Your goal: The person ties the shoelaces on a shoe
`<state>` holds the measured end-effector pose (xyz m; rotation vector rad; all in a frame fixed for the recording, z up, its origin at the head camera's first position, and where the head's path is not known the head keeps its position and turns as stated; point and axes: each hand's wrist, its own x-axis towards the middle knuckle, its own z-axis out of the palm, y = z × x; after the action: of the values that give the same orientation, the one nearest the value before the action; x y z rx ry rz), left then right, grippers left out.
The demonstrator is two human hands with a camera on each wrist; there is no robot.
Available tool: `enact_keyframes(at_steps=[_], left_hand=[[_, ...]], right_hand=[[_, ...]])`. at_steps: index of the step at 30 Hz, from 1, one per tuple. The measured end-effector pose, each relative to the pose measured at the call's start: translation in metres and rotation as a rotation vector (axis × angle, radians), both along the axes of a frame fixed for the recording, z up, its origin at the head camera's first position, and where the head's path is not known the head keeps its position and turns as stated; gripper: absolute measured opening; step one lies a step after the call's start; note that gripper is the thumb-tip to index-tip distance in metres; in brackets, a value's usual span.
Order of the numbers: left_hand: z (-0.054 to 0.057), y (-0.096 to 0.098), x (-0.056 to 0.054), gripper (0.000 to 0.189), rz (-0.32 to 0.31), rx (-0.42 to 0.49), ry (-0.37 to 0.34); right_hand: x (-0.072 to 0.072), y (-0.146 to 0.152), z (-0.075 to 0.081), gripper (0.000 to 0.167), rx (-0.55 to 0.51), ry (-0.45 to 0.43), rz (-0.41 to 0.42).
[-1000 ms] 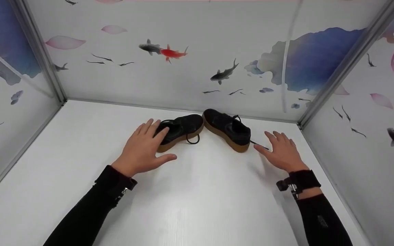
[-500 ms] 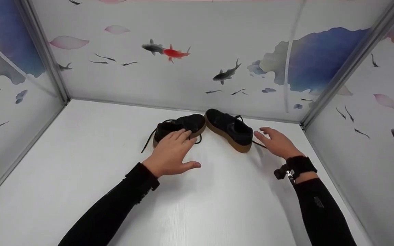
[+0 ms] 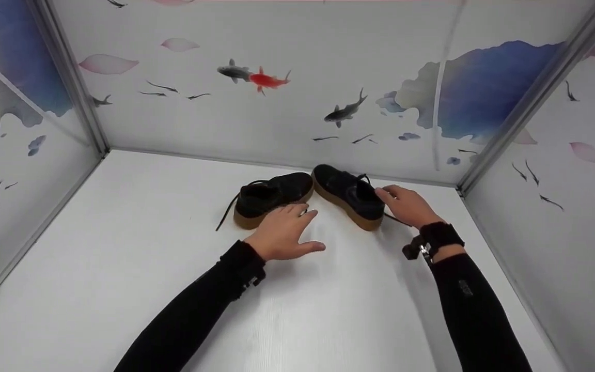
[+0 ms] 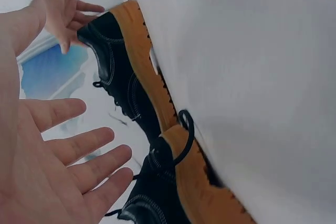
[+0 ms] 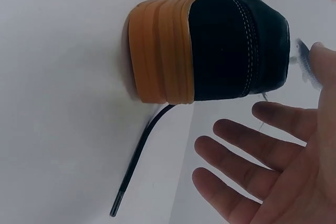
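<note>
Two black lace-up shoes with tan soles sit on the white table, toes together, heels angled apart. My left hand (image 3: 287, 232) is in front of the left shoe (image 3: 259, 199), palm down, fingers and thumb spread; in the left wrist view its fingers (image 4: 97, 171) are extended and hold nothing. The right hand (image 3: 410, 205) is at the heel of the right shoe (image 3: 346, 194). In the right wrist view those fingers (image 5: 247, 156) are apart and slightly bent beside the heel (image 5: 226, 45), gripping nothing. Whether the right fingertips touch the shoe in the head view, I cannot tell.
Behind the shoes stands a white back wall (image 3: 256, 124) printed with fish and petals. Side walls with metal corner posts (image 3: 525, 111) enclose the table (image 3: 137, 232). A loose black lace (image 5: 139, 156) trails from beside the right shoe's heel; another lace (image 3: 226, 212) lies left.
My left hand has swept rightward, from over the left shoe's heel to in front of that shoe. My right hand has moved left, up to the right shoe's heel. Both shoes stay put.
</note>
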<state>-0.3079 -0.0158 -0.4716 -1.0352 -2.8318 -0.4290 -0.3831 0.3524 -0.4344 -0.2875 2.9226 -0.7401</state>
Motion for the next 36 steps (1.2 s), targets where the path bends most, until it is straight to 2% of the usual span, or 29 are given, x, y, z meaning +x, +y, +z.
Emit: enact_keyframes(at_steps=[7, 14, 22, 28, 32, 36], left_hand=[[-0.005, 0.017, -0.008, 0.093, 0.005, -0.017, -0.023], [-0.007, 0.022, -0.012, 0.093, 0.026, -0.003, -0.042], [-0.008, 0.027, -0.015, 0.092, 0.036, 0.040, -0.094], [-0.008, 0.031, -0.016, 0.088, 0.044, 0.148, -0.181], [-0.010, 0.032, -0.017, 0.085, 0.057, 0.189, -0.221], [-0.014, 0.033, -0.018, 0.084, 0.060, 0.191, -0.246]], right_hand=[[-0.009, -0.013, -0.003, 0.076, 0.020, 0.012, -0.006], [-0.018, -0.021, 0.001, 0.051, -0.018, -0.070, -0.076], [-0.010, -0.027, 0.011, 0.044, -0.095, -0.180, -0.102], [-0.009, -0.030, 0.012, 0.040, -0.176, -0.275, -0.136], [-0.012, -0.030, 0.008, 0.038, -0.230, -0.294, -0.183], [-0.015, -0.028, 0.004, 0.038, -0.261, -0.285, -0.210]])
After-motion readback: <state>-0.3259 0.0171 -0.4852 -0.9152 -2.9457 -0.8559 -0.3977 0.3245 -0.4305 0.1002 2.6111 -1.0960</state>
